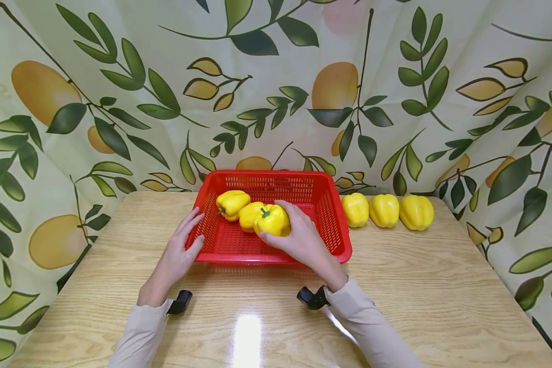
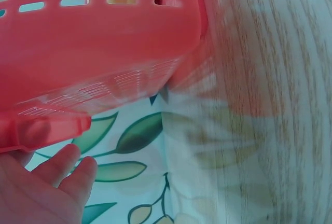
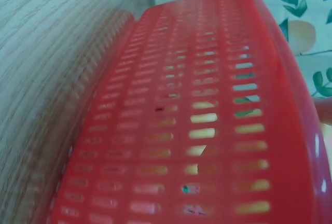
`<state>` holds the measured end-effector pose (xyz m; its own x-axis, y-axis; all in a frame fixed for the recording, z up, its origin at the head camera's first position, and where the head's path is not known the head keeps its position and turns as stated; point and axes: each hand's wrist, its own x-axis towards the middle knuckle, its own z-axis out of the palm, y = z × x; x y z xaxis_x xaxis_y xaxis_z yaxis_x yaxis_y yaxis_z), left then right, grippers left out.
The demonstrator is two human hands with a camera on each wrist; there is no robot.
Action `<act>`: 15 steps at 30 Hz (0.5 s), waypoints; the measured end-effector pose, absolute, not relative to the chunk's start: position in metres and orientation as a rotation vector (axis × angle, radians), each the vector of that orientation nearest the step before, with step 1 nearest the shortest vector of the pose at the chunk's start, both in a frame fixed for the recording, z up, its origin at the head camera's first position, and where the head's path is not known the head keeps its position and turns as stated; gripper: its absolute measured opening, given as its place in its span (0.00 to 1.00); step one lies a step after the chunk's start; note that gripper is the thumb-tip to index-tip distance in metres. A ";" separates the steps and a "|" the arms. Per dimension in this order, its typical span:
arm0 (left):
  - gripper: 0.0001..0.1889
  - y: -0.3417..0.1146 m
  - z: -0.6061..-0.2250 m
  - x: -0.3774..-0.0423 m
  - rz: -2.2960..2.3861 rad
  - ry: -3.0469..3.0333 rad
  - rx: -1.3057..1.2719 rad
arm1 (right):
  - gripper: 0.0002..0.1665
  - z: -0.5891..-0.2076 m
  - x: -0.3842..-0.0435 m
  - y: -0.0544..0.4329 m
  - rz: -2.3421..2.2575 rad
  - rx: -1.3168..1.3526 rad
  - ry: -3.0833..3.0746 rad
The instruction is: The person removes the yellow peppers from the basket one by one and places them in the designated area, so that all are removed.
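Note:
A yellow bell pepper (image 1: pixel 274 223) with a green stem is held in my right hand (image 1: pixel 305 239), thumb on the near side and fingers behind, over the red plastic basket (image 1: pixel 267 258). Two more yellow peppers lie inside, one at the back left (image 1: pixel 232 204) and another pepper (image 1: pixel 250 215) partly behind the held one. Along the basket's left rim rests my left hand (image 1: pixel 177 255), fingers straight and thumb spread. The left wrist view shows those fingers (image 2: pixel 65 172) beside the basket's rim. Through the slots in the right wrist view, yellow shows behind the basket wall (image 3: pixel 290 146).
Right of the basket, three yellow peppers stand in a row: a near one (image 1: pixel 355 210), a middle one (image 1: pixel 384 210) and an end one (image 1: pixel 416 212). The wooden table (image 1: pixel 423 296) meets a leaf-and-fruit patterned cloth (image 1: pixel 276 66) at the back.

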<state>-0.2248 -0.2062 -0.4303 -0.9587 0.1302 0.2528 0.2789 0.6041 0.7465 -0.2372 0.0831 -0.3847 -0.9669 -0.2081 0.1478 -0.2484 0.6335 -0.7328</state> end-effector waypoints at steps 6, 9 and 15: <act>0.29 -0.206 -0.431 -0.225 -1.280 -2.649 -0.347 | 0.48 -0.381 -0.234 0.097 1.307 0.350 -2.761; 0.29 -0.206 -0.430 -0.224 -1.282 -2.653 -0.345 | 0.49 -0.380 -0.233 0.104 1.326 0.341 -2.737; 0.29 -0.205 -0.429 -0.224 -1.289 -2.653 -0.350 | 0.48 -0.377 -0.230 0.115 1.372 0.306 -2.693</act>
<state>-0.2238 -0.2052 -0.4294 -0.9579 0.1347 0.2537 0.2827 0.5987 0.7495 -0.2299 0.1152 -0.3770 -0.9744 -0.1313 0.1826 -0.2249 0.5727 -0.7883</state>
